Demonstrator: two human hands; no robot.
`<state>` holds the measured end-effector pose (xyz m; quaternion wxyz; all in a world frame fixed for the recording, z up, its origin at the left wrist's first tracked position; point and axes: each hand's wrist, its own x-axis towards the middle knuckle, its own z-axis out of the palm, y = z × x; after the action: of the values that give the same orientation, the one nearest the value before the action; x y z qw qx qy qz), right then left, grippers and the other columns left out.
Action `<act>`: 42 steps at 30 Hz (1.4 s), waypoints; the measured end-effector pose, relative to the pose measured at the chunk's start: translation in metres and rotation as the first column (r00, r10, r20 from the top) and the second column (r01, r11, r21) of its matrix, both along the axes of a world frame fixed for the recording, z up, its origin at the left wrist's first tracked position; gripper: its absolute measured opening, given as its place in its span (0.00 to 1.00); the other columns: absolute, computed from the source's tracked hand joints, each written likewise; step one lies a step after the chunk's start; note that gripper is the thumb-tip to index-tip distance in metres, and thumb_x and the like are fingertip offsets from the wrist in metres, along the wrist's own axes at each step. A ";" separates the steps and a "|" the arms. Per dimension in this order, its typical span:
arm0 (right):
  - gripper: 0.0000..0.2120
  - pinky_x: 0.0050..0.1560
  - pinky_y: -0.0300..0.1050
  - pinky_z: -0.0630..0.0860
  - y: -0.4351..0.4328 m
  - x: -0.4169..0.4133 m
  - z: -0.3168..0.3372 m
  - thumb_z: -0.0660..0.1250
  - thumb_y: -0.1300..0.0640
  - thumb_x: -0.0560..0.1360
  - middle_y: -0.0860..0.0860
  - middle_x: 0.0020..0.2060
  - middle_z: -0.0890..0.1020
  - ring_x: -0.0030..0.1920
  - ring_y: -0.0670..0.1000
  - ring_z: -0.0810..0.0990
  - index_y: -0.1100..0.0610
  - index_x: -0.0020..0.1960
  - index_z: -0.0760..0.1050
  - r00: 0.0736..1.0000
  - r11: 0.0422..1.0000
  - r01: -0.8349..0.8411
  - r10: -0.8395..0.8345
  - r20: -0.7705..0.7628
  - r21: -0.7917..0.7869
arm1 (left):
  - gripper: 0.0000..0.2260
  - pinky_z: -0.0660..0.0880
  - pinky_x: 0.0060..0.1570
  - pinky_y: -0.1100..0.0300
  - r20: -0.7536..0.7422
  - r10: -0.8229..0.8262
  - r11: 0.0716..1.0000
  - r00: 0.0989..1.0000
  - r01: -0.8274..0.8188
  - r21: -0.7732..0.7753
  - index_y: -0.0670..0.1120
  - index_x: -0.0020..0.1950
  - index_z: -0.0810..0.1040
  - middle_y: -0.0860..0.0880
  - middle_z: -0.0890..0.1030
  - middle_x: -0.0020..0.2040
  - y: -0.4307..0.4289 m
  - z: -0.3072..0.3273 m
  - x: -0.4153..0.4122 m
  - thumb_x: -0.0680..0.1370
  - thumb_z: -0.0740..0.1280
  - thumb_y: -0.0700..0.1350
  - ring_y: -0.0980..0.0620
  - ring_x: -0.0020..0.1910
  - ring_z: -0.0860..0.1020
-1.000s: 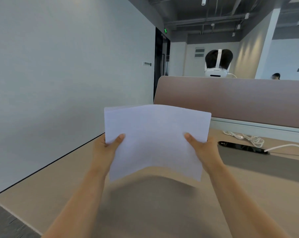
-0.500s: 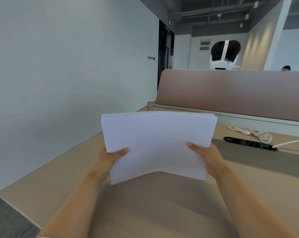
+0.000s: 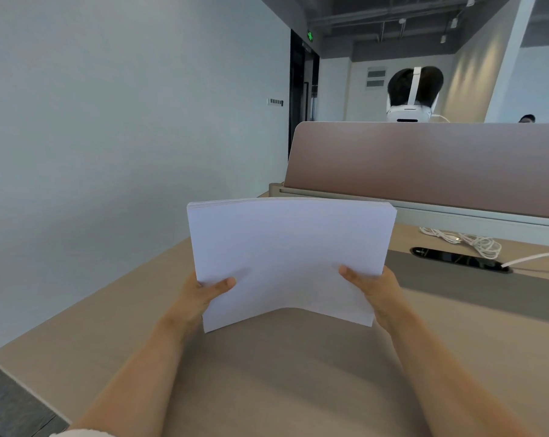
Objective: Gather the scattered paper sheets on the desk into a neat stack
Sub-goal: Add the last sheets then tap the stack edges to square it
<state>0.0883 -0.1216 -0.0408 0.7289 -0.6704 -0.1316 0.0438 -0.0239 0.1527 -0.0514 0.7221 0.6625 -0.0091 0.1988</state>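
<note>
Table (image 3: 267, 389) nearest. Over it, left hand (image 3: 200, 298) and right hand (image 3: 377, 294) pinch the paper stack (image 3: 289, 257) at its lower side edges, thumbs in front, fingers hidden behind. The stack looks clear of the table, near upright, face to camera, long axis left-right, top edges flush. Light and floppy: bottom edge bows up mid-span. Sheets probably slippery, so best gripped at both sides. Cable (image 3: 465, 241) and partition (image 3: 440, 165) beyond.

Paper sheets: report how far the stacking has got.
Done: the sheets form one stack with its top edge squared. In hand: the left hand and right hand hold it upright by its lower sides over the desk. Left: lay it down flat; its bottom edge bows. No loose sheets show on the desk.
</note>
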 end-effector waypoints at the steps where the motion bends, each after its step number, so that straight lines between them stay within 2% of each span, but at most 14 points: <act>1: 0.38 0.60 0.56 0.75 0.000 0.001 -0.001 0.80 0.40 0.51 0.48 0.53 0.83 0.56 0.52 0.81 0.49 0.58 0.77 1.000 1.000 0.001 -0.001 0.016 0.010 | 0.40 0.80 0.46 0.60 0.007 -0.002 1.000 1.000 0.002 -0.013 0.50 0.60 0.76 0.50 0.83 0.55 0.000 0.000 0.000 0.51 0.81 0.60 0.51 0.54 0.82; 5: 0.28 0.61 0.55 0.75 0.003 0.003 -0.003 0.79 0.49 0.60 0.49 0.54 0.83 0.56 0.52 0.80 0.50 0.58 0.76 1.000 0.998 -0.008 0.007 0.017 0.065 | 0.34 0.79 0.53 0.56 0.002 0.054 0.999 0.999 -0.054 0.010 0.51 0.58 0.77 0.51 0.83 0.55 0.000 -0.003 0.003 0.55 0.80 0.59 0.53 0.55 0.81; 8: 0.21 0.59 0.52 0.76 0.006 0.005 -0.005 0.76 0.55 0.66 0.51 0.54 0.83 0.55 0.52 0.81 0.53 0.58 0.77 0.999 0.997 0.037 -0.037 0.009 0.066 | 0.16 0.76 0.57 0.51 -0.032 0.136 0.991 0.990 -0.136 0.019 0.52 0.56 0.79 0.51 0.83 0.55 -0.001 -0.004 0.007 0.69 0.75 0.46 0.53 0.55 0.81; 12: 0.33 0.57 0.47 0.74 0.008 0.000 0.001 0.76 0.52 0.67 0.50 0.58 0.78 0.54 0.47 0.78 0.53 0.67 0.65 0.964 0.968 0.243 -0.249 0.098 0.067 | 0.13 0.78 0.52 0.53 -0.061 0.158 0.987 0.985 -0.157 0.022 0.53 0.53 0.80 0.53 0.84 0.51 0.000 -0.005 0.008 0.69 0.75 0.46 0.52 0.52 0.82; 14: 0.44 0.64 0.47 0.69 0.010 -0.008 0.018 0.74 0.42 0.64 0.48 0.61 0.72 0.61 0.49 0.73 0.55 0.72 0.57 0.817 0.871 0.478 -0.488 0.309 0.111 | 0.22 0.78 0.50 0.53 -0.066 0.134 0.991 0.989 -0.134 0.009 0.53 0.52 0.81 0.53 0.85 0.51 0.001 -0.005 0.006 0.61 0.79 0.55 0.53 0.50 0.83; 16: 0.43 0.69 0.51 0.65 0.017 -0.021 0.044 0.69 0.40 0.65 0.51 0.65 0.69 0.66 0.53 0.68 0.61 0.72 0.61 0.541 0.798 0.577 -0.532 0.652 0.172 | 0.28 0.79 0.46 0.55 -0.077 0.126 0.992 0.989 -0.126 0.003 0.52 0.51 0.81 0.53 0.85 0.50 0.001 -0.004 0.006 0.54 0.80 0.59 0.52 0.48 0.84; 18: 0.35 0.70 0.51 0.61 0.036 -0.035 0.073 0.67 0.44 0.69 0.57 0.68 0.69 0.68 0.55 0.65 0.63 0.69 0.65 0.266 0.816 0.564 -0.327 0.907 0.128 | 0.21 0.81 0.43 0.57 -0.073 0.118 0.992 0.990 -0.120 -0.028 0.49 0.50 0.81 0.52 0.85 0.48 0.001 -0.004 0.008 0.60 0.78 0.53 0.51 0.48 0.84; 20: 0.38 0.72 0.56 0.53 0.064 -0.048 0.096 0.64 0.39 0.70 0.56 0.72 0.65 0.73 0.54 0.59 0.60 0.72 0.62 0.178 0.793 0.603 -0.026 0.984 -0.088 | 0.14 0.81 0.43 0.57 -0.079 0.122 0.991 0.989 -0.126 -0.042 0.47 0.51 0.81 0.50 0.85 0.48 -0.001 -0.003 0.008 0.66 0.74 0.44 0.49 0.49 0.84; 23: 0.48 0.71 0.66 0.41 0.089 -0.040 0.120 0.61 0.31 0.67 0.52 0.76 0.55 0.77 0.53 0.49 0.55 0.77 0.50 0.444 0.455 0.651 0.420 0.791 -0.607 | 0.10 0.81 0.44 0.56 -0.079 0.130 0.991 0.988 -0.132 -0.020 0.46 0.51 0.81 0.50 0.85 0.48 0.000 -0.004 0.007 0.71 0.72 0.39 0.48 0.49 0.84; 25: 0.46 0.70 0.69 0.42 0.094 -0.028 0.133 0.67 0.32 0.66 0.52 0.71 0.66 0.73 0.54 0.63 0.53 0.74 0.54 0.632 0.252 0.523 0.527 0.568 -0.814 | 0.11 0.80 0.48 0.51 -0.076 0.105 0.994 0.991 -0.107 -0.023 0.45 0.53 0.81 0.49 0.85 0.50 0.001 -0.003 0.005 0.70 0.72 0.40 0.47 0.50 0.83; 29: 0.53 0.71 0.66 0.49 0.098 -0.020 0.149 0.72 0.34 0.62 0.51 0.71 0.66 0.70 0.56 0.66 0.51 0.76 0.49 0.673 0.269 0.456 0.519 0.526 -0.848 | 0.15 0.77 0.54 0.46 -0.069 0.074 0.997 0.995 -0.076 -0.021 0.44 0.55 0.81 0.46 0.84 0.54 0.004 -0.005 0.007 0.69 0.74 0.41 0.46 0.53 0.82; 36: 0.50 0.70 0.60 0.57 0.104 -0.015 0.151 0.74 0.36 0.62 0.49 0.70 0.68 0.69 0.56 0.67 0.50 0.75 0.53 0.733 0.194 0.369 0.541 0.413 -0.909 | 0.19 0.78 0.54 0.47 -0.048 0.041 0.999 0.998 -0.040 0.018 0.48 0.53 0.82 0.46 0.84 0.54 0.007 -0.006 0.006 0.63 0.77 0.48 0.46 0.53 0.82; 40: 0.27 0.55 0.47 0.70 0.101 -0.016 0.159 0.74 0.42 0.65 0.48 0.53 0.73 0.53 0.52 0.74 0.49 0.59 0.68 0.764 0.130 0.248 0.583 0.277 -0.960 | 0.23 0.78 0.53 0.48 -0.031 0.006 1.000 1.000 -0.005 0.029 0.52 0.52 0.83 0.46 0.83 0.55 0.008 -0.006 0.006 0.59 0.81 0.53 0.46 0.55 0.82; 42: 0.17 0.47 0.44 0.69 0.099 -0.013 0.161 0.74 0.46 0.68 0.46 0.46 0.71 0.47 0.50 0.72 0.49 0.46 0.67 0.746 0.126 0.217 0.619 0.248 -0.968 | 0.24 0.77 0.55 0.46 -0.026 0.000 0.999 1.000 0.001 0.038 0.52 0.53 0.83 0.46 0.83 0.56 0.009 -0.006 0.006 0.59 0.80 0.54 0.46 0.55 0.81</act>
<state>0.0751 -0.0223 0.1206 0.0120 -0.9179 -0.3966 0.0052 -0.0181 0.1615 -0.0570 0.7094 0.6788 -0.0035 0.1897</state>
